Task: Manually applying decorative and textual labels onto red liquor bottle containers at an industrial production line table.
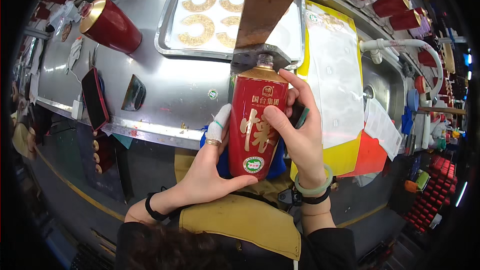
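A red bottle [240, 105] with a gold shoulder, clear neck, large gold lettering and a round green-and-white sticker lies between my two hands. My left hand [206, 170] supports its lower left side and base; one finger wears a white cover tied with a green band. My right hand [304, 132] grips the right side, its thumb pressed on the front and its fingers behind. Beside those fingers shows the edge of a small dark green flat piece, partly hidden. The bottle's neck rests close to a dark metal bracket [280, 56] under a brown upright bar.
A metal tray [161, 40] with gold C-shaped labels lies beyond the bar. Another red bottle [116, 30], a phone [94, 97] and a dark curved scraper [134, 93] are at left. White sheets [335, 85] on a yellow board and a faucet [395, 44] over a sink are at right.
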Demonstrator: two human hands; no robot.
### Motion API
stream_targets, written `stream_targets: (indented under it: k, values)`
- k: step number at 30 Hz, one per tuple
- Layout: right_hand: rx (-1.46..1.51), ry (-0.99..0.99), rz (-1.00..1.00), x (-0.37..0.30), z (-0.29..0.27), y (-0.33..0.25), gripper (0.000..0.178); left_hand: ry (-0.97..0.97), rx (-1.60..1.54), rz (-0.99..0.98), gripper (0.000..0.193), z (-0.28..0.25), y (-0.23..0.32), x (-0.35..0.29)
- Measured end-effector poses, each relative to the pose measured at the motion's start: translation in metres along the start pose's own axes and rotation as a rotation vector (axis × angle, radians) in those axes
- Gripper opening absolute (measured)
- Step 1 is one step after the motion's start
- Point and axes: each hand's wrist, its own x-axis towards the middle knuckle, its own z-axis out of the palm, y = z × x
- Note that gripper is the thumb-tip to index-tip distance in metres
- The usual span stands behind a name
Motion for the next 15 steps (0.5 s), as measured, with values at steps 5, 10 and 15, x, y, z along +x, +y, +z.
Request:
stream_targets:
  k: [5,10,15]
  values:
    - [-0.013,-0.003,-0.001,0.0015,-0.0004,0.0044,0.067,0.009,0.004,0.008,0.127,0.0006,-0.0017,-0.0003]
    - [0.056,-0.004,0.007,0.0012,0.0012,0.003,0.066,0.015,0.001,0.028,0.126,0.0017,-0.0036,-0.001]
    - [0.018,-0.005,-0.035,0.0028,-0.0021,0.0067,0.064,0.023,-0.002,0.052,0.123,0.0031,-0.0049,-0.0003]
